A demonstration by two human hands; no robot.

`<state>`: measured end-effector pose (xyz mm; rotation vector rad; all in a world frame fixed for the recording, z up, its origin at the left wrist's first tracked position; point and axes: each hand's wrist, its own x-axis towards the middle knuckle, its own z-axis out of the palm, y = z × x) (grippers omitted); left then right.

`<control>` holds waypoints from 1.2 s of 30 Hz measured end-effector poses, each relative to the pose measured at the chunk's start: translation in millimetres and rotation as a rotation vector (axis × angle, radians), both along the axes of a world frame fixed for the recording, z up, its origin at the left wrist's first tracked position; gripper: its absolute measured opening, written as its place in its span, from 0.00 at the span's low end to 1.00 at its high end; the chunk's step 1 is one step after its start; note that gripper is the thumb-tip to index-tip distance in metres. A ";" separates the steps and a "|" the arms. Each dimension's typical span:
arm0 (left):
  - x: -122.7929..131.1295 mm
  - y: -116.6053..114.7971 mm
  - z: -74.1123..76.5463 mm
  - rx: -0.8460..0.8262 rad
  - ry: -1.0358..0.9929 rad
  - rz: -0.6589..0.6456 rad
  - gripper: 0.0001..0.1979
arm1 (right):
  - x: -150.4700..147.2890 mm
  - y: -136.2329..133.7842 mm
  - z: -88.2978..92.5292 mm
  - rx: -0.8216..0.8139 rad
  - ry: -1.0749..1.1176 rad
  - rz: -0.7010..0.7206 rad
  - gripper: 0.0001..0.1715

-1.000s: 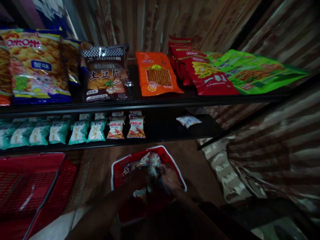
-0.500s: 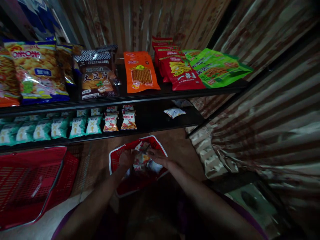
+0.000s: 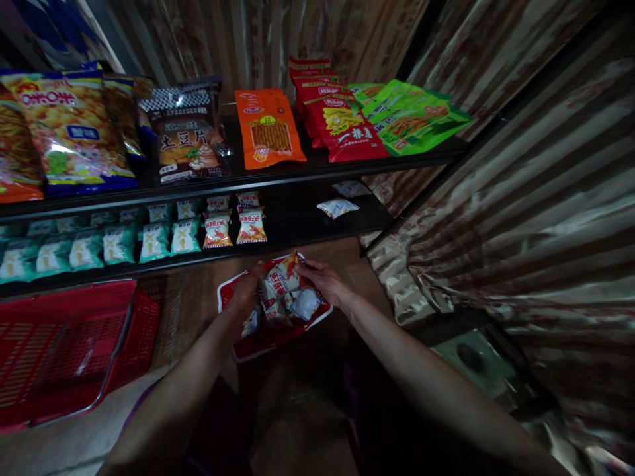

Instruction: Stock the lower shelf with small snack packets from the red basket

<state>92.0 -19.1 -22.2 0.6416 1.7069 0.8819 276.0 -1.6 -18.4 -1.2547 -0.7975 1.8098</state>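
A small snack packet (image 3: 280, 280), white and orange with red lettering, is held between my two hands over a red basket (image 3: 258, 350) with a white rim. My left hand (image 3: 247, 288) grips its left edge, the fingers partly hidden. On the other side, my right hand (image 3: 325, 279) pinches the packet's upper right corner. Beneath it in the basket lie more small packets, among them a pale bluish packet (image 3: 305, 303) close to my right hand.
A larger red basket (image 3: 133, 337) stands at the left. Ahead, the lower shelf bears rows of green packets (image 3: 119, 244), orange-and-white packets (image 3: 251, 225) and white packets (image 3: 338, 208). Bigger snack bags, including an orange bag (image 3: 270, 129), line the upper shelf. Corrugated sheeting (image 3: 520, 198) closes the right side.
Both hands have come up from inside the basket with the packet, which now shows its front more clearly. My right hand has shifted slightly right. The camera view has also moved a little.
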 end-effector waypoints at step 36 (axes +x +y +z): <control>-61.0 -8.7 -11.1 0.186 -0.322 0.294 0.17 | -44.4 -71.4 -24.0 -0.530 0.092 -0.166 0.08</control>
